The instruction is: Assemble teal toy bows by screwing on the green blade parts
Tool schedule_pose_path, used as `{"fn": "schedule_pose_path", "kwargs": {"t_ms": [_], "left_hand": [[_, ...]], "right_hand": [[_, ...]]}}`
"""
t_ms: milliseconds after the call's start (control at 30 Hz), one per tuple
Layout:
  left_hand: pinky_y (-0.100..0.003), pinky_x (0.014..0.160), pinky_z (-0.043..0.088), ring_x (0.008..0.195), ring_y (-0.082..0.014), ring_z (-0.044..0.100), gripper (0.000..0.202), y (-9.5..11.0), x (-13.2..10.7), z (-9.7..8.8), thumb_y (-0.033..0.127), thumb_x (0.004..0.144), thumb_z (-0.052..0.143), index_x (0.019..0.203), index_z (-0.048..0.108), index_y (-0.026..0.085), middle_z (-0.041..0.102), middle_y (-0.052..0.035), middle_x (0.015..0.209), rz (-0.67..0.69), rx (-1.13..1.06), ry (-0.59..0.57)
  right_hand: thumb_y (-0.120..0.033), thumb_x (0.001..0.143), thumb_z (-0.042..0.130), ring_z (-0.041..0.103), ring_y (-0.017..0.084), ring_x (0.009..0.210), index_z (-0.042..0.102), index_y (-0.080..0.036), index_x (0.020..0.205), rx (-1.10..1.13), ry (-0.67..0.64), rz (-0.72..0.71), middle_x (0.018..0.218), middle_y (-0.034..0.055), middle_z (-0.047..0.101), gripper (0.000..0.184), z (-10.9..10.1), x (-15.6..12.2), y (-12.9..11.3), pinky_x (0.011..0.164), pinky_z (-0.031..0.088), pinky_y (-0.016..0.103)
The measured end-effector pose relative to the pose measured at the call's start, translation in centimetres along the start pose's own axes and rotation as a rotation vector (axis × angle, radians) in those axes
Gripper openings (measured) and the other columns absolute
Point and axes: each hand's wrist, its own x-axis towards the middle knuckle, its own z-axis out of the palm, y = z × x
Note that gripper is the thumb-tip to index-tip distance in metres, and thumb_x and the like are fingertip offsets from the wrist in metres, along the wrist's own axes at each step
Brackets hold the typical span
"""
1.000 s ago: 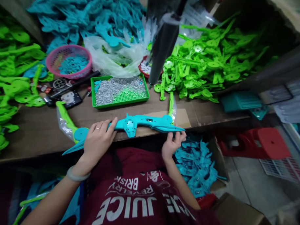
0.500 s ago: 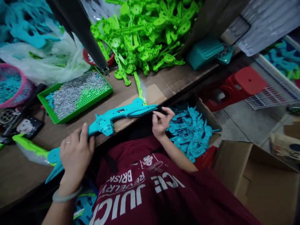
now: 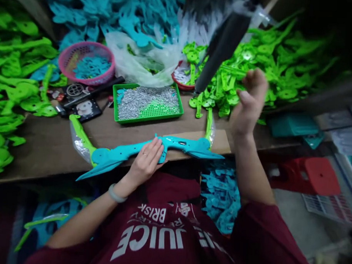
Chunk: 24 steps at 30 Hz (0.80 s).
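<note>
A blue plastic toy bow with green limb ends lies along the front of the bench, clear film hanging at both ends. My left hand is closed over its middle, fingers side by side on the grip. Raised at the right, my right hand holds nothing; its fingers are half bent, apart from the thumb and blurred. To its left hangs a dark powered screwdriver, tip down, not touched by the hand. A piece of cardboard lies under the bow's right part.
Behind the bow sits a green tray of small silver screws. A pink basket holds small blue parts. Green plastic parts are heaped at right and left, blue ones behind. A red stool stands right of the bench.
My view has turned left. My left hand has shifted along the bow from its left part to the middle. My right hand has left the bow's right end and risen towards the screwdriver.
</note>
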Motion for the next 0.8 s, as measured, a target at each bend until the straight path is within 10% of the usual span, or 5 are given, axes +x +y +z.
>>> {"fn": "schedule_pose_path", "kwargs": {"t_ms": [133, 233, 500, 800], "left_hand": [[-0.048, 0.106, 0.053, 0.142, -0.0366, 0.045, 0.056, 0.4, -0.4, -0.2, 0.026, 0.094, 0.066, 0.141, 0.049, 0.0, 0.059, -0.0259, 0.139, -0.019, 0.048, 0.012], [-0.047, 0.108, 0.052, 0.141, -0.0372, 0.046, 0.052, 0.8, -0.2, -0.1, 0.028, 0.094, 0.066, 0.136, 0.055, -0.001, 0.056, -0.0256, 0.143, -0.042, 0.071, -0.005], [-0.042, 0.106, 0.051, 0.133, -0.0307, 0.055, 0.039, 1.2, -0.5, 0.3, 0.017, 0.098, 0.052, 0.135, 0.06, 0.004, 0.061, -0.0166, 0.141, -0.13, -0.009, 0.024], [-0.036, 0.106, 0.05, 0.13, -0.0258, 0.055, 0.036, 1.1, -0.4, 0.3, 0.013, 0.095, 0.057, 0.129, 0.066, 0.009, 0.064, -0.0104, 0.137, -0.152, -0.076, 0.044]], "right_hand": [[-0.048, 0.074, 0.078, 0.068, 0.023, 0.105, 0.07, -0.025, 0.111, 0.146, -0.525, 0.201, 0.106, 0.0024, 0.072, 0.045, 5.1, 5.0, 2.2, 0.085, 0.055, 0.04], [-0.04, 0.065, 0.085, 0.067, 0.017, 0.079, 0.066, -0.022, 0.114, 0.244, -0.685, 0.292, 0.086, -0.0009, 0.068, 0.055, 8.7, 5.5, 1.3, 0.074, 0.057, 0.034], [-0.05, 0.084, 0.066, 0.053, 0.01, 0.048, 0.054, -0.029, 0.107, 0.344, -0.485, 0.316, 0.06, -0.0097, 0.05, 0.033, 19.0, -2.1, 1.4, 0.055, 0.051, 0.029], [-0.052, 0.082, 0.06, 0.045, 0.011, 0.041, 0.045, -0.03, 0.099, 0.297, -0.4, 0.262, 0.055, -0.0103, 0.042, 0.031, 20.1, -3.9, 3.8, 0.044, 0.042, 0.028]]}}
